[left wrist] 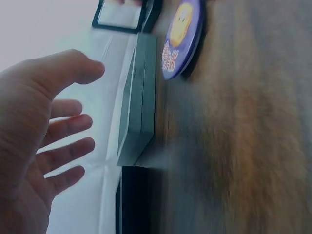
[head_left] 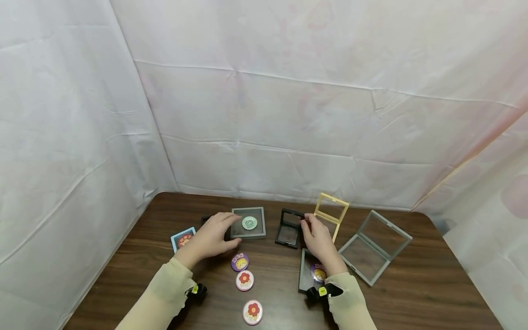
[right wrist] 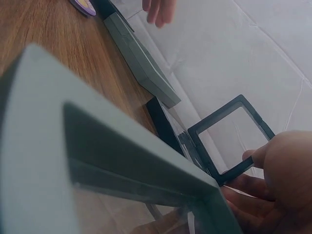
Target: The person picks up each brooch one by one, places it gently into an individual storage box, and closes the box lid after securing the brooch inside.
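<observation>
On the dark brown wooden surface (head_left: 412,284), near its far edge, the left hand (head_left: 211,238) lies with fingers straight and spread over the left side of a closed grey square display case (head_left: 248,222) that holds a round green-and-white badge (head_left: 249,222); the left wrist view shows the palm open beside the case's edge, gripping nothing. Just nearer the person than this case lies a round purple badge with a yellow figure (head_left: 239,262), and in a line towards the near edge two white badges with red flowers (head_left: 245,280). A light blue square case with a red badge inside (head_left: 183,238) lies towards the left edge.

The right hand (head_left: 318,238) pinches the raised lid of an open black square frame case (head_left: 289,228) by its top rim, thumb and fingertips closed on it; the case sits near the far edge, centre-right. Just behind it stands an open yellow frame case (head_left: 331,211). A large open grey clear-windowed case (head_left: 373,247) lies towards the right edge. Under the right wrist lies another dark case holding a purple badge (head_left: 310,272).
</observation>
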Tool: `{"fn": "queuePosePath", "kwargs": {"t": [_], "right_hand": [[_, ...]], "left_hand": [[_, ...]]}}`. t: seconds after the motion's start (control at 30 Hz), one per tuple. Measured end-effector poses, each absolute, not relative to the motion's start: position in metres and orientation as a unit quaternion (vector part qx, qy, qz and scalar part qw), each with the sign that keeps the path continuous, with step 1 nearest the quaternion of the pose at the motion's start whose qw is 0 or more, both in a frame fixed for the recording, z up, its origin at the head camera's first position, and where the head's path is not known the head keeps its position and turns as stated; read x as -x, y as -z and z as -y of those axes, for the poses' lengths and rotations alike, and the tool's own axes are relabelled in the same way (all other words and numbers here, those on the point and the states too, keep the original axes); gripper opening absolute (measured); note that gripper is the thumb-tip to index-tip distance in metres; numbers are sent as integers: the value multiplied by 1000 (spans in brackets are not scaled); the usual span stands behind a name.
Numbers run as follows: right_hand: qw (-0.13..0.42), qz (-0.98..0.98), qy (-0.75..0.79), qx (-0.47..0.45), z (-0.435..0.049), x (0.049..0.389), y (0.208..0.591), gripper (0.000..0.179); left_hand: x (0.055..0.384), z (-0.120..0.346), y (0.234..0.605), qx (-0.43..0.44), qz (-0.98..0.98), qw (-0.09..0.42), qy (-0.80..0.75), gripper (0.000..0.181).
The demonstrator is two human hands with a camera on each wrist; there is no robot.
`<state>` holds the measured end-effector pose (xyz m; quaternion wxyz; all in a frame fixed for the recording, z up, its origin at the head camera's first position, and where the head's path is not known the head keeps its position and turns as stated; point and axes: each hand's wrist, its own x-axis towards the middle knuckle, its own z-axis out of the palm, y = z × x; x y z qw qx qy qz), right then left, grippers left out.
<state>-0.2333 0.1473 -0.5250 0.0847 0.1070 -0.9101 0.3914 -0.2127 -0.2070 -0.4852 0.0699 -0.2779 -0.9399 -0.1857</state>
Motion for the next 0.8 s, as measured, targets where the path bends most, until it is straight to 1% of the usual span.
{"fn": "queuePosePath", "kwargs": {"t": [0.27,0.5,0.8], "right_hand": [[89,909,-392,-107,-147,233,524,29],[91,908,-394,-111,-147,232,524,29],[86,908,-395,-112,-147,232,523,32]], "left_hand": [[183,205,485,270,946,61,169,56],[165,201,497,260,950,91,145,48],[153,196,506,251,953,106,133,48]]}}
